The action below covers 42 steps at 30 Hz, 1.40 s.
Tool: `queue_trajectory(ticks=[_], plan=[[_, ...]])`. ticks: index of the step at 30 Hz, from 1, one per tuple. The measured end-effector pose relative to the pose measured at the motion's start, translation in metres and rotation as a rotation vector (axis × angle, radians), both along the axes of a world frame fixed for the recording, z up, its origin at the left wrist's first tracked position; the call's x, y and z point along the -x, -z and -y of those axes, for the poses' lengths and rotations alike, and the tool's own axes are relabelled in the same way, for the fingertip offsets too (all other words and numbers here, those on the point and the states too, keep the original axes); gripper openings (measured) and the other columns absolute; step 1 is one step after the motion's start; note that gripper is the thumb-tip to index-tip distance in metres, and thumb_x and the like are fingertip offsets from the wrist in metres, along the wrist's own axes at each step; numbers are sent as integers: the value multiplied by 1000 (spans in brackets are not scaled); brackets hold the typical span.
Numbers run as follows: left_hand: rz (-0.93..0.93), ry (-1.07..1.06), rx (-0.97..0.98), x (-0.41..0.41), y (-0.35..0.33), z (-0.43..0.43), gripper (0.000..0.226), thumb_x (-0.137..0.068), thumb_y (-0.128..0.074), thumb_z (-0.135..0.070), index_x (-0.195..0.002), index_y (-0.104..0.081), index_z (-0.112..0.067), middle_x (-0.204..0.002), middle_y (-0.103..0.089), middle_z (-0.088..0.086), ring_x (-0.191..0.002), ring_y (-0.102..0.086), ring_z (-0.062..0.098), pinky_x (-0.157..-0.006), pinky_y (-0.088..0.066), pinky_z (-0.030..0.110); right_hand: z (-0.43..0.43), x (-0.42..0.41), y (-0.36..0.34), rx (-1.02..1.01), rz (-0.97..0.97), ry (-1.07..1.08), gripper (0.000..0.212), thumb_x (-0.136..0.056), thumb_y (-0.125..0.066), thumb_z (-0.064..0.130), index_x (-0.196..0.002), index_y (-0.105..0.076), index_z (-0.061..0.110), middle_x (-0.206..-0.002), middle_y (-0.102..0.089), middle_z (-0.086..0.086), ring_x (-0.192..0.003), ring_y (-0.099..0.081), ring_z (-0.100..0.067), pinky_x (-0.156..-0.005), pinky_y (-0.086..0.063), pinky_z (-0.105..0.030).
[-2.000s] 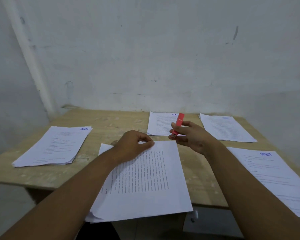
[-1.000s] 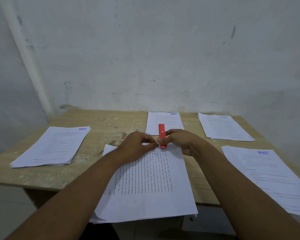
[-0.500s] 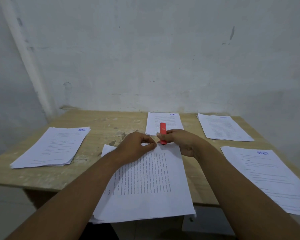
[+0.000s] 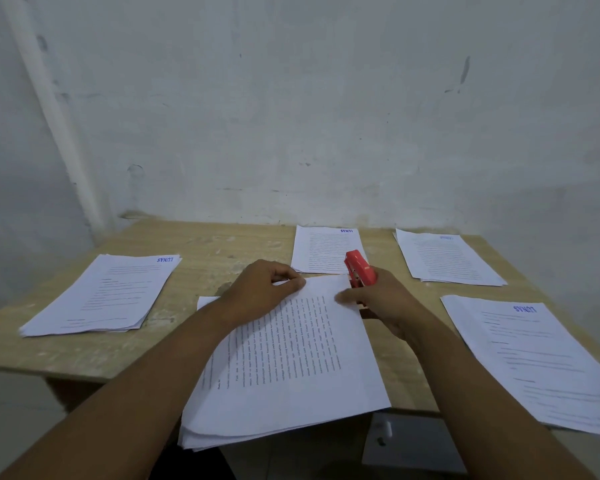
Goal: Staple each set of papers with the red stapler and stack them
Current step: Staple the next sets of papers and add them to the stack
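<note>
A set of printed papers (image 4: pixel 291 368) lies in front of me on the wooden table (image 4: pixel 94 355), its near edge hanging over the table's front. My left hand (image 4: pixel 260 289) rests on the set's far edge with fingers curled, pinching the top sheets. My right hand (image 4: pixel 385 303) grips the red stapler (image 4: pixel 359 270) at the set's far right corner. The stapler's jaws sit at that corner, and its nose points away and to the left.
Other paper sets lie around: one at the left (image 4: pixel 101 296), one at the back centre (image 4: pixel 326 249), one at the back right (image 4: pixel 444 256), one at the near right (image 4: pixel 541 358). A white wall stands right behind the table.
My right hand has carried the stapler from the middle of the set's far edge to its far right corner. The left hand has stayed on the far edge.
</note>
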State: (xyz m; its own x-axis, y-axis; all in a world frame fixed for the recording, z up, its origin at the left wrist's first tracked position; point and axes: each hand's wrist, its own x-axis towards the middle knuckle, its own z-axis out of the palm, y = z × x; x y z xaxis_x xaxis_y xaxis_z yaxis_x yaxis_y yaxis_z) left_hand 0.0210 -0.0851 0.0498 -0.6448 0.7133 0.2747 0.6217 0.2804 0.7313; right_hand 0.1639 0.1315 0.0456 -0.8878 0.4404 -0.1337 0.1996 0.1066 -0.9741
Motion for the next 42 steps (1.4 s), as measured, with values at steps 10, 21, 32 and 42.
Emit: queue_trajectory(ticks=[10,21,32,42], plan=[[-33,206,-136,-3,-10,10,19,-83,-85,-6,-97,-85,-19,-96,-79,-4,-94,-74,15,-84,-57,25,8,-29,9,-217,-293,-28,48,-80,-78,-17,-118,-66,11,-87,-81,-6,-86,-77,-15,-82,-60,-26],[-99,214,-154,-2,-5,9,19,-83,-84,-2,-95,-86,-17,-96,-77,-5,-91,-74,17,-82,-56,24,14,-33,13,-348,-337,-65,41,-81,-79,-14,-109,-68,13,-91,-80,0,-91,-76,-15,-89,-57,-30],[270,-255,-280,30,-17,41,13,-100,-67,-29,-108,-77,-29,-102,-79,-12,-93,-75,11,-84,-58,35,16,-21,8,-56,-374,381,38,-85,-88,34,-119,-72,30,-113,-77,14,-102,-73,-6,-84,-56,-24],[280,-582,-352,73,-23,101,28,-100,-64,-36,-127,-66,-30,-116,-71,-11,-105,-67,14,-80,-52,31,116,49,24,233,-253,43,41,-85,-77,-6,-121,-67,11,-111,-80,-6,-99,-79,-27,-76,-67,-43]])
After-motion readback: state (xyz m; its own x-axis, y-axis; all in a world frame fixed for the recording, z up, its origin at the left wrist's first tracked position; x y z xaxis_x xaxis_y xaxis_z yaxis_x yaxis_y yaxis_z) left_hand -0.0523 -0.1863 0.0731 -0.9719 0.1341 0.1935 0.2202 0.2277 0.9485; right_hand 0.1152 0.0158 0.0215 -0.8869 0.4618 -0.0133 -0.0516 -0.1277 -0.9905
